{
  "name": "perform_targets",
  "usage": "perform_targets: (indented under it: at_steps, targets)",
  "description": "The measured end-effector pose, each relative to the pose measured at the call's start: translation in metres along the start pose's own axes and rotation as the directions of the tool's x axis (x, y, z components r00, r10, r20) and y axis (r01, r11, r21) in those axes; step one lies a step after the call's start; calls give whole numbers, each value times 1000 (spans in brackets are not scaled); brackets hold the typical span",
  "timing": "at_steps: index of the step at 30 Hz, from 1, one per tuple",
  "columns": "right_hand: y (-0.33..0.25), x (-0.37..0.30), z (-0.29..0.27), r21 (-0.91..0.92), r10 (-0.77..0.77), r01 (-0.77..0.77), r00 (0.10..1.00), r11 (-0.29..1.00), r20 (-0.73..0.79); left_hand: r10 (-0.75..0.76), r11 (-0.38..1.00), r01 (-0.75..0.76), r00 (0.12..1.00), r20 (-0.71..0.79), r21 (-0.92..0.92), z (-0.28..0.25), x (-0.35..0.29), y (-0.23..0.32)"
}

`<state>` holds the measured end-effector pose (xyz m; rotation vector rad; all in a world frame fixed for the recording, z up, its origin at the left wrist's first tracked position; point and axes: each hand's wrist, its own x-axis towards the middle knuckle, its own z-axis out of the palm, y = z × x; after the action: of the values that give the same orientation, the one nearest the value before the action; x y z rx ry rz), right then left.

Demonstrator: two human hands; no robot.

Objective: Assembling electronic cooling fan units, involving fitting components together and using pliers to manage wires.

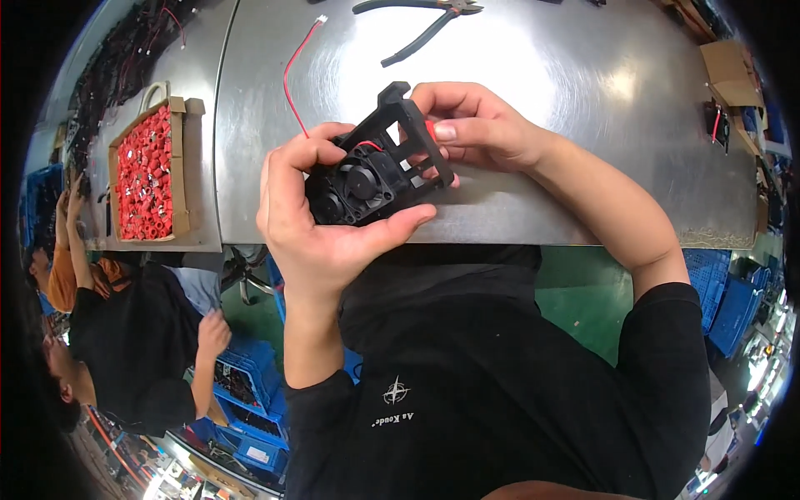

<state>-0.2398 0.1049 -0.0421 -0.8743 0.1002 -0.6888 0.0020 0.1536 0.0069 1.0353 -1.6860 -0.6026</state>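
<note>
Already, 1 small fan (362,181) sits inside black frame (422,137), gripped by left hand (296,196) above metal table (508,212). Right hand (496,132) pinches red part (431,130) at frame's right end; cannot tell if fixed. Red wire (286,79) ends in loose plug (322,19), joined to nothing.

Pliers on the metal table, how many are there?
1: the pliers lie on the table, beyond the right hand, at the picture's top edge. More may lie out of view.

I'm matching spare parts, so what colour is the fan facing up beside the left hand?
Black; the fan shows best in the head view.
</note>
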Motion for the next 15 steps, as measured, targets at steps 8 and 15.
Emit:
perform_targets:
  at_steps: [8, 15]
  targets:
    - [-11, 1, 9, -361, 103, -161, 979, 919, -174, -34, 998, 28, 994, 99, 63, -3, 1, -2]
    - [-25, 2, -2, -676, 117, -109, 993, 729, -33, -93, 995, 101, 963, 253, -19, -8, 5, -10]
